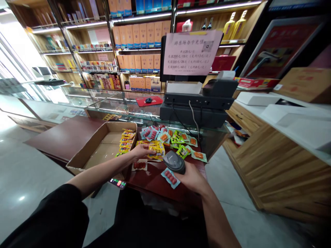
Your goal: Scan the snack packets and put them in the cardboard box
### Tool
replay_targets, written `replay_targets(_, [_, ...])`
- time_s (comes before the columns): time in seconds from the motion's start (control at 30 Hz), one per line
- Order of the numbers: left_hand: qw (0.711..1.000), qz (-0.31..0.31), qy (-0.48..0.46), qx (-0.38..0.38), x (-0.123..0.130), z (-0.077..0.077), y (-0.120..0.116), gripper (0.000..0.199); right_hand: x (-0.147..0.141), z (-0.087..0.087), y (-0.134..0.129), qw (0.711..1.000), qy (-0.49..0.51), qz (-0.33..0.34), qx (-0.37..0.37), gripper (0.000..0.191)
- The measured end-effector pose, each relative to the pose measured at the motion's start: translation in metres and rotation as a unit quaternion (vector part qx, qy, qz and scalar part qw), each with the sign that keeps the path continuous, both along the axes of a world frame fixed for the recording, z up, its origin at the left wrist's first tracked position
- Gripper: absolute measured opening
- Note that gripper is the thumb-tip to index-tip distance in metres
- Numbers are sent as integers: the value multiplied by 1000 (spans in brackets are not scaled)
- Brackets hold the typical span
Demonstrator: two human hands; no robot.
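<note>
- Gripping a dark grey scanner (174,162), the right hand (190,175) has its fingers wrapped round the handle, largely hidden beneath the scanner's head.
- The scanner sits ahead and to the left of that hand's wrist; its long axis slants, the broad nose pointing away from the body and leftward, toward the left hand's side.
- The left hand (142,152) reaches forward and to the right, fingers nearly together and touching yellow packets (158,148); whether they pinch one, I cannot tell.
- Those packets lie overlapping just beyond the left fingertips, the group stretching sideways, left to right.
- Just below the left hand, a dark red packet (139,165) lies with its long axis running sideways.
- Just below the scanner and beside the right hand, a pale blue packet (170,178) slants, its near end toward the right.
- Beyond both hands spreads a heap of packets (164,137), pointing in mixed directions.
- Left of the left hand, a cardboard box (89,144) runs lengthwise away from the body, a row of packets (126,141) along its right wall.
</note>
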State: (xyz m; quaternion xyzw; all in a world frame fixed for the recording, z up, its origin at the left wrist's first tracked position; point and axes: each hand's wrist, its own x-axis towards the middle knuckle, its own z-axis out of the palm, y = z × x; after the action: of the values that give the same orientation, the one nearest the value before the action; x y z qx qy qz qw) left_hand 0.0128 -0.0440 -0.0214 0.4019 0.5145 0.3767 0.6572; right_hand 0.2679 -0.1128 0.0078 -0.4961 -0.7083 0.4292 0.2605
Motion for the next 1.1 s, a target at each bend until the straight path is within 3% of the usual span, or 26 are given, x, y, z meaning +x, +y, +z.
replay_targets(0.2, [998,54,12,12,-27,17,11,31,-8,-3,8,999,3,8,-32,17])
replay_targets(0.33, [995,93,-28,31,-67,32,27,19,-19,-6,15,993,42,25,-107,13])
replay_targets(0.57, [974,218,-15,58,-138,52,58,18,-37,-2,29,991,3,28,-128,23])
replay_targets(0.77, [957,277,56,64,-159,41,83,34,-51,6,38,998,-21,22,-59,24])
replay_targets(0.9, [961,257,91,48,-158,28,95,41,-53,9,42,999,-25,14,-40,20])
replay_targets(1.03, [960,241,136,40,-160,21,101,41,-50,8,46,997,-35,6,62,17])
replay_targets(1.1, [955,242,167,46,-163,21,101,41,-50,8,46,998,-40,-3,54,19])
